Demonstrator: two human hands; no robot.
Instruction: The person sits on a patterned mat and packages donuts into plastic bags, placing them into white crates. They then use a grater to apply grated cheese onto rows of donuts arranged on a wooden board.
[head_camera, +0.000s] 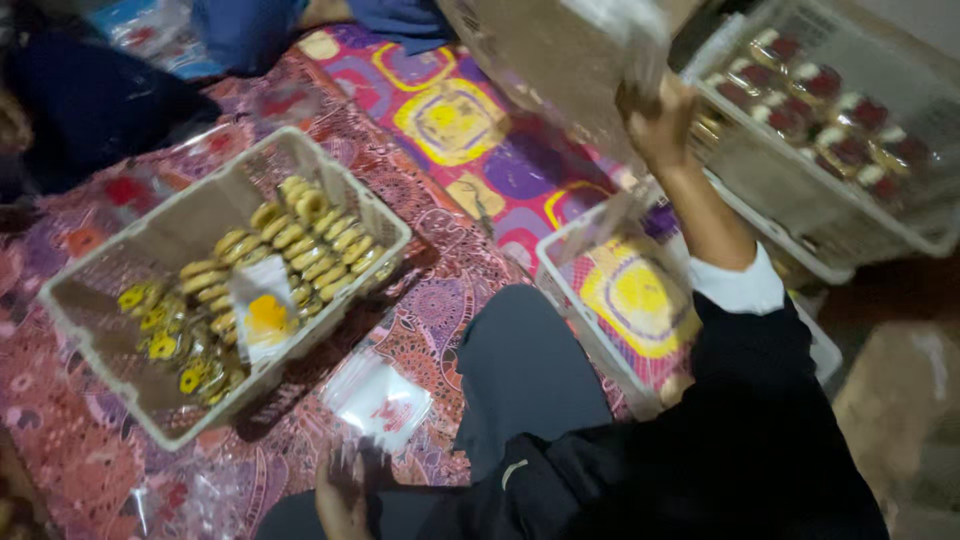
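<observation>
My right hand (655, 118) is raised at the upper middle, closed on the edge of a large brown sheet (555, 60) with clear plastic blurred around it. It hangs above an empty white basket (585, 330). My left hand (343, 490) is low at the bottom edge, blurred, fingers apart and holding nothing. It lies just below a small stack of clear plastic bags (378, 400) on the patterned mat (440, 270). To the left stands a white basket (385, 215) with rows of ring-shaped pastries (310, 245).
A white basket (930, 235) of red-topped pastries in cups sits at the upper right. Another person in dark blue clothing (250, 30) sits at the top left. My knee (520, 370) is between the two near baskets. A brown box (900, 400) stands at the right.
</observation>
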